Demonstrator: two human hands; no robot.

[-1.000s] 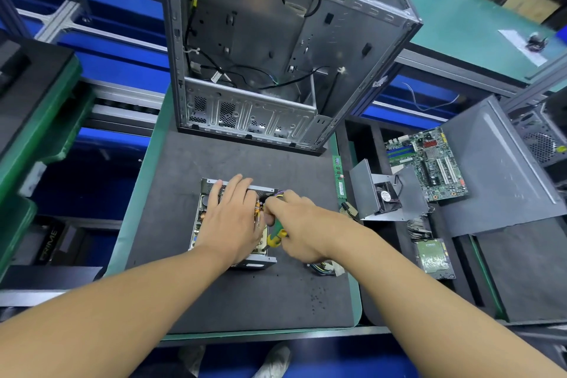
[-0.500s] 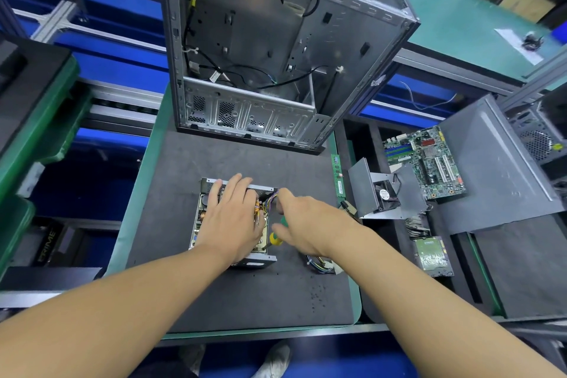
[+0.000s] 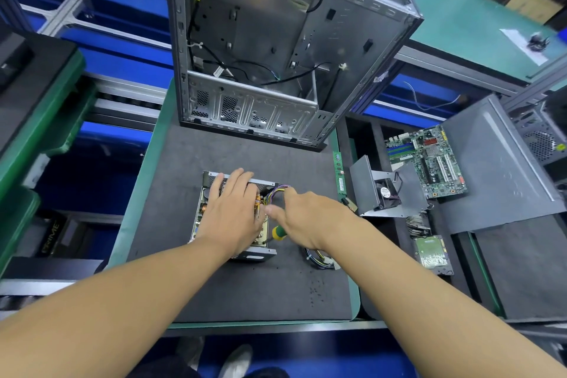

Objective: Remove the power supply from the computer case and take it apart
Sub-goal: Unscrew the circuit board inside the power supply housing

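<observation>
The opened power supply (image 3: pixel 201 215) lies on the grey mat (image 3: pixel 245 285), its circuit board and coils exposed. My left hand (image 3: pixel 233 209) rests flat on top of it with straight fingers. My right hand (image 3: pixel 303 218) hovers just right of it, fingers spread, the index finger beside the coloured wire bundle (image 3: pixel 274 193). A green and yellow screwdriver (image 3: pixel 277 232) lies under that hand, its tip against the supply's right side. The stripped computer case (image 3: pixel 260 24) stands at the mat's far end.
The supply's grey cover with its fan (image 3: pixel 377 190) sits to the right, beside a motherboard (image 3: pixel 429 159), a side panel (image 3: pixel 497 163) and a hard drive (image 3: pixel 432 252). A memory stick (image 3: pixel 339 175) lies on the mat's right edge. Loose cable connectors (image 3: pixel 319 258) lie near my right wrist.
My right hand let go of the screwdriver, which now lies against the supply, and opened with its fingers reaching toward the wire bundle. My left hand stayed put.
</observation>
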